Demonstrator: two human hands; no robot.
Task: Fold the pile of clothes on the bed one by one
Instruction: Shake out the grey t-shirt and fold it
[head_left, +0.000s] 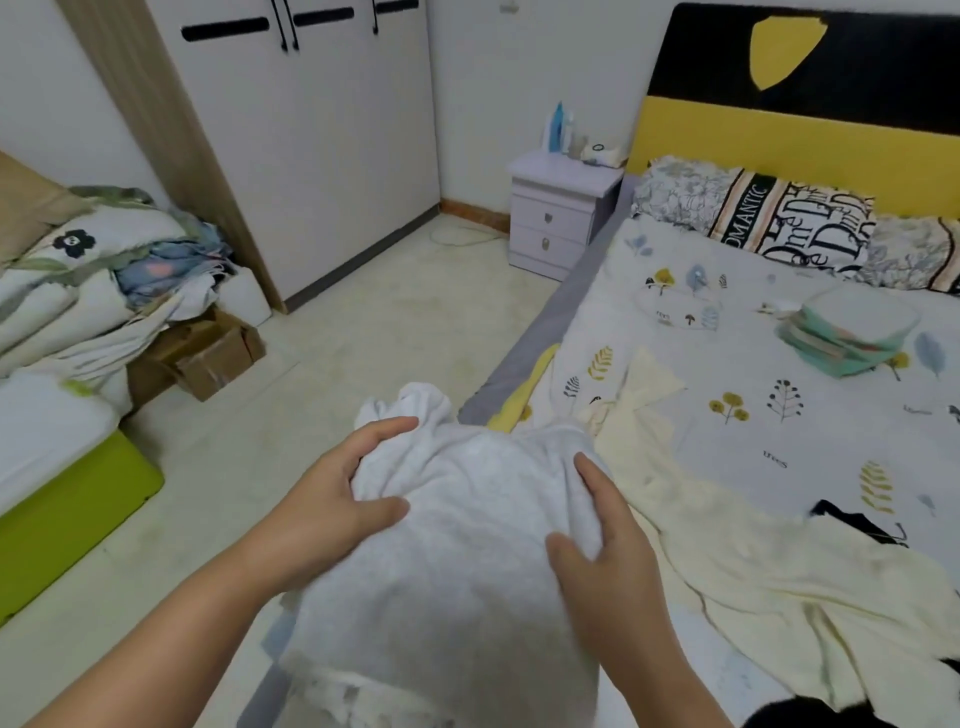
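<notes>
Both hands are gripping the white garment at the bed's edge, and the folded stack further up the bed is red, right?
Not quite: the folded stack is mint green and white, not red, as the head view shows. The rest holds: the left hand and right hand both grip the white garment at the edge of the bed.

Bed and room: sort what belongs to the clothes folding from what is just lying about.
Belongs to the job:
- white fleecy garment, gripped by left hand and right hand
- cream fabric garment, unfolded
- black garment
- folded mint-green stack
- bed

Lying about:
- lilac nightstand
- cardboard boxes
- printed pillows
</notes>
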